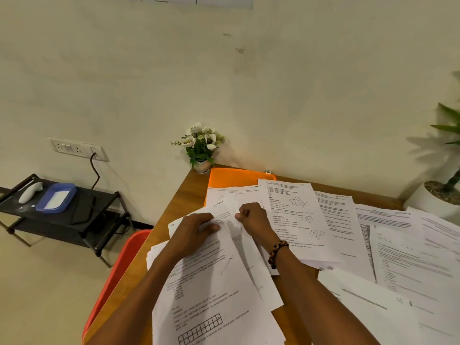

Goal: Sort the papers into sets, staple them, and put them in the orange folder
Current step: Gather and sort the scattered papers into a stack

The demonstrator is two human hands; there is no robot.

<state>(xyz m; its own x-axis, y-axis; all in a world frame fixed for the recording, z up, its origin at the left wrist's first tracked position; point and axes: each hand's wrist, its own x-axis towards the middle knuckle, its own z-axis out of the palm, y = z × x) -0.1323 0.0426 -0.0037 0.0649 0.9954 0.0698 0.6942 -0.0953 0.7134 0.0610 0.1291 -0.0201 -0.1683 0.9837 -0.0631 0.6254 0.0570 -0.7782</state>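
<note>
Papers (293, 215) cover most of the wooden desk (189, 192), lying as overlapping printed sheets from the orange folder (234, 178) outward toward the desk's right end. The orange folder is the reference landmark: it lies flat at the far left corner of the desk, against the wall, and its near edge is covered by the sheets.

Directly in front of the folder, a loose stack (211, 282) lies at an angle across the near left part of the desk, its far end overlapping a sheet that rests on the folder. The left hand (191, 232) lies on the far end of this stack, fingers curled and thumb extended along a sheet edge, pinching that sheet. The right hand (251, 220) is just to the right of it, fingers bent narrow and gripping the raised, creased corner of the same group of sheets. The two hands are close, nearly touching. A beaded bracelet (277, 252) sits on the right wrist.

Just left of the folder, at the desk corner, stands a small flower pot (202, 145). Well to the right of the folder, a white planter (435, 197) stands at the wall. Left of the folder and below desk level are an orange chair (117, 275) and a black rack (62, 215) carrying a blue tray (56, 197).
</note>
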